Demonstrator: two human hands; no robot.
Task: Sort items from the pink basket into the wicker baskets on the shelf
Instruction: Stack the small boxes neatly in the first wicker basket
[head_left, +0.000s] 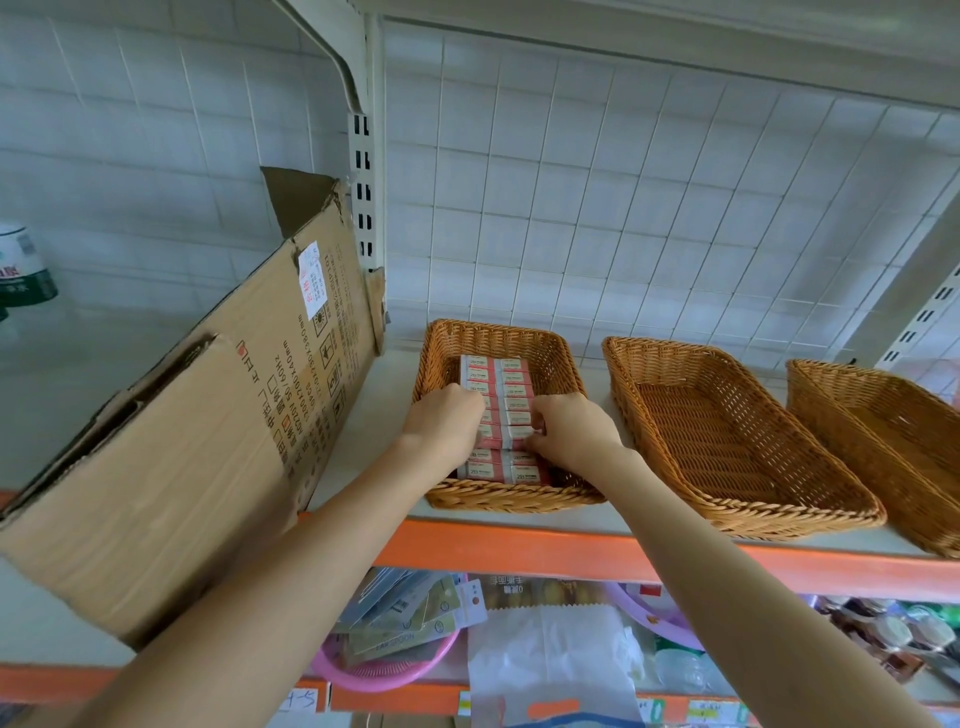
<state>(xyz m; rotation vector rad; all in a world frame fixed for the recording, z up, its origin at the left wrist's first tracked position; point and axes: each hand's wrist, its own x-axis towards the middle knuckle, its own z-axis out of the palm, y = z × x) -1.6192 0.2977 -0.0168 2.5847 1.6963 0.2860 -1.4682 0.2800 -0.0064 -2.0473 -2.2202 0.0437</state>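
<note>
Inside the left wicker basket, our left hand and right hand pinch opposite ends of one crosswise box.

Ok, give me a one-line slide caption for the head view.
Left hand and right hand grip a row of small boxes in the leftmost wicker basket; the middle wicker basket sits empty.

**"2B" on the boxes, voltage on the carton**

The small boxes in the wicker basket each carry "2B" on a pale label. The cardboard carton bears sideways print, "220V 50/60Hz" among Chinese characters, and a white sticker too blurred to read. A card packet in the pink basket seems to say "SPOON".
</note>
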